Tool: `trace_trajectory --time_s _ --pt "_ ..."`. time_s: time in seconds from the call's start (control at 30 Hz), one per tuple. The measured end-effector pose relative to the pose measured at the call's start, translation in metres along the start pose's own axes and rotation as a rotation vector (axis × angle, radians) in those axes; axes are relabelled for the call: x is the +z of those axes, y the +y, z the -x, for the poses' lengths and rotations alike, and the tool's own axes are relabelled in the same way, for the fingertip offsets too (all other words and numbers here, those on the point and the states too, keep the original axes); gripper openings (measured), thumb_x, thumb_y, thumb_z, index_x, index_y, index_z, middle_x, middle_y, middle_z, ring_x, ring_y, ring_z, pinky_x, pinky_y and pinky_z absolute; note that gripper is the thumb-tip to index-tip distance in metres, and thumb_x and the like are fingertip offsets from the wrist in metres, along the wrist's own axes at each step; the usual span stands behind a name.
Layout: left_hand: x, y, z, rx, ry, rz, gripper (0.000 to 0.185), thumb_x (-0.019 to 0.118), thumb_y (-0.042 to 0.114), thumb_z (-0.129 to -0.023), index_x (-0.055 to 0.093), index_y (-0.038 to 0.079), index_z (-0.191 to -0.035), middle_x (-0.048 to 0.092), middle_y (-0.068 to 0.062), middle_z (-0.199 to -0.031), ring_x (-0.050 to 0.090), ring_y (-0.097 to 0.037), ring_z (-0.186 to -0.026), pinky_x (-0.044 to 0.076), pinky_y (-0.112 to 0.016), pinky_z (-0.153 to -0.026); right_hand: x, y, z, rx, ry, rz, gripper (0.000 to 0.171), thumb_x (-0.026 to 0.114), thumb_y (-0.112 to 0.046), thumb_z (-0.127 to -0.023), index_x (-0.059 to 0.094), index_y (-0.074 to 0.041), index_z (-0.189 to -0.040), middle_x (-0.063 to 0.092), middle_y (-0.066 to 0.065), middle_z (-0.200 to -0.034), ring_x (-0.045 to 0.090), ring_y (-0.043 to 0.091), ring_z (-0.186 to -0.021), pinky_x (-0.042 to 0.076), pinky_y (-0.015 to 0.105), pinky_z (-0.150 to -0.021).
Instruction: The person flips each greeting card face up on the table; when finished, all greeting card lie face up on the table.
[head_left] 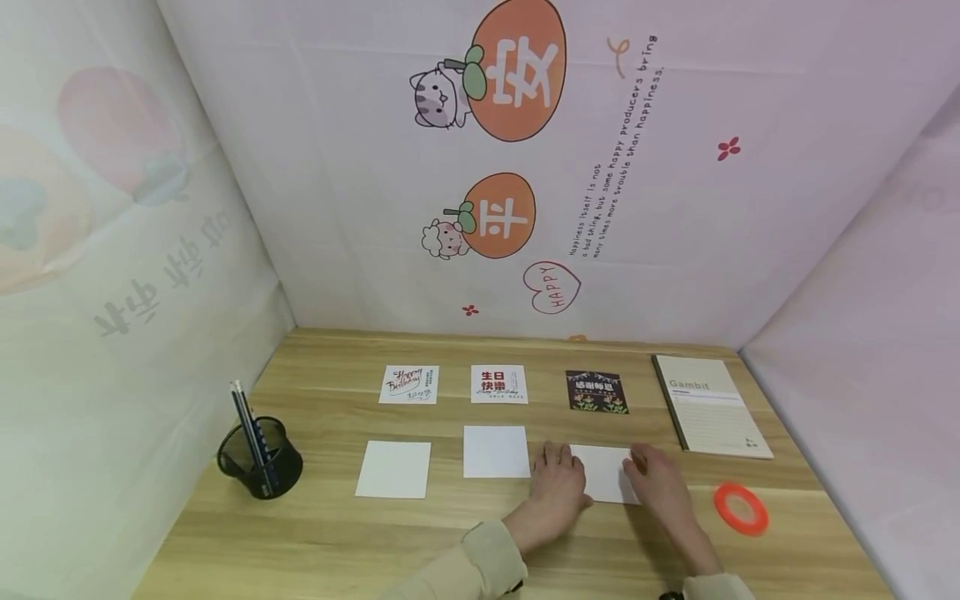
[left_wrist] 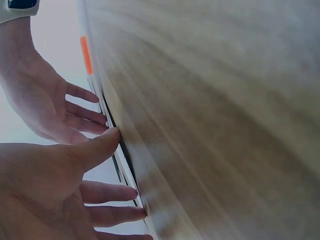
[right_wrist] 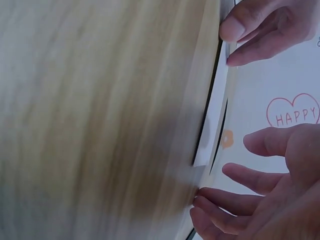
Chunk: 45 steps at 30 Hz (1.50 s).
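A: Where is the blank card (head_left: 603, 472)?
B: Flat on the desk (head_left: 337, 533), long axis left to right, between both hands.
A: The hands?
B: Left hand (head_left: 558, 483) and right hand (head_left: 656, 483) flat, fingers straight, pressing opposite ends; neither grips it.

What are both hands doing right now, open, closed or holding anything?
Left hand: open, straight fingers resting on the left edge of the blank white card.
Right hand: open, fingers flat on the card's right edge.
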<state>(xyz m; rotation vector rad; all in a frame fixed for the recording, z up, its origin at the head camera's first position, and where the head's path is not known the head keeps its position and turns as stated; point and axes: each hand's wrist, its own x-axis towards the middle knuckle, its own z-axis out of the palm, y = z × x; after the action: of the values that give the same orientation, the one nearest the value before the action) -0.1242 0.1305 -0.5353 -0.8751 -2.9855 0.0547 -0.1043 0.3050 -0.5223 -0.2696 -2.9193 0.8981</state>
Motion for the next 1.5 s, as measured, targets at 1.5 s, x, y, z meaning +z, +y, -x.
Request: trace_trajectory --time_s 1.5 --pt "0.000 0.001 0.000 0.041 0.145 -0.130 0.055 0.057 0.066 -0.083 0.066 0.017 -0.106 0.063 -0.008 -0.107 0.056 -0.022 -0.102 0.049 -0.035 -0.079 -0.009 0.023 0.008 -0.296 -0.094 -0.105 0.058 0.061 0.016 -0.071 0.055 0.008 -0.127 0.053 0.033 -0.128 0.049 0.049 -0.118 0.039 0.059 -0.098"
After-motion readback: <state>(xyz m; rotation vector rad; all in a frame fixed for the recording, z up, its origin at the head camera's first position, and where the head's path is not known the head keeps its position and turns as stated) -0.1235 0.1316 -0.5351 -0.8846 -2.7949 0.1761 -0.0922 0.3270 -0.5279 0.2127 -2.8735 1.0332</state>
